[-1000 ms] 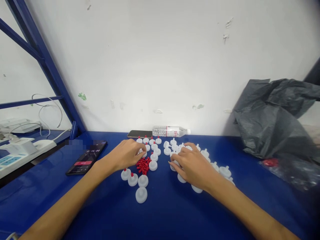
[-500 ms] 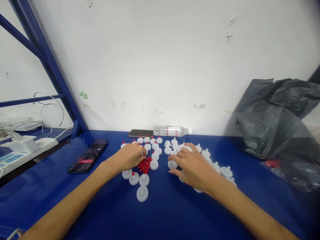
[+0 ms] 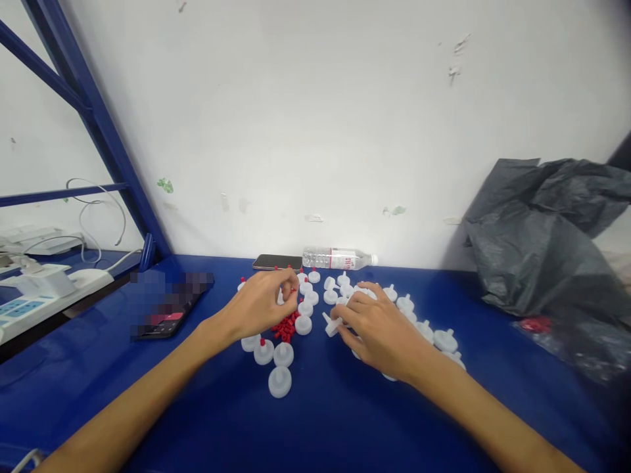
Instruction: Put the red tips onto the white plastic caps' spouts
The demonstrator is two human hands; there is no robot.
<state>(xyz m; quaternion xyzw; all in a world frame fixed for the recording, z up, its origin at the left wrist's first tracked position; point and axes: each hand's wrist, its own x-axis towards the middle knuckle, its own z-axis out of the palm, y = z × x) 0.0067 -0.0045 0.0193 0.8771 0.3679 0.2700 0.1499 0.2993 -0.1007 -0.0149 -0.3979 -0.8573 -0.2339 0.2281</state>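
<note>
Many small white plastic discs with stubs (image 3: 279, 381) lie scattered on the blue table (image 3: 320, 420); some carry red tips. A little heap of red caps (image 3: 282, 328) sits between my hands. My left hand (image 3: 261, 303) hovers just above the heap, thumb and forefinger pinched on a small red cap near its fingertips. My right hand (image 3: 374, 325) is closed on one white disc (image 3: 332, 324), tilted and lifted off the table at its fingertips. Several white discs lie under and behind the right hand.
A dark phone (image 3: 170, 309) lies left of my left arm, another phone (image 3: 277, 262) and a lying water bottle (image 3: 339, 258) at the wall. A grey plastic bag (image 3: 542, 243) fills the right side. A blue frame post (image 3: 93, 125) and white power strips (image 3: 44, 292) stand left.
My right hand picked a white disc up off the table and tilted it. My left hand rose from the red heap with a cap pinched, moving slightly right toward the disc.
</note>
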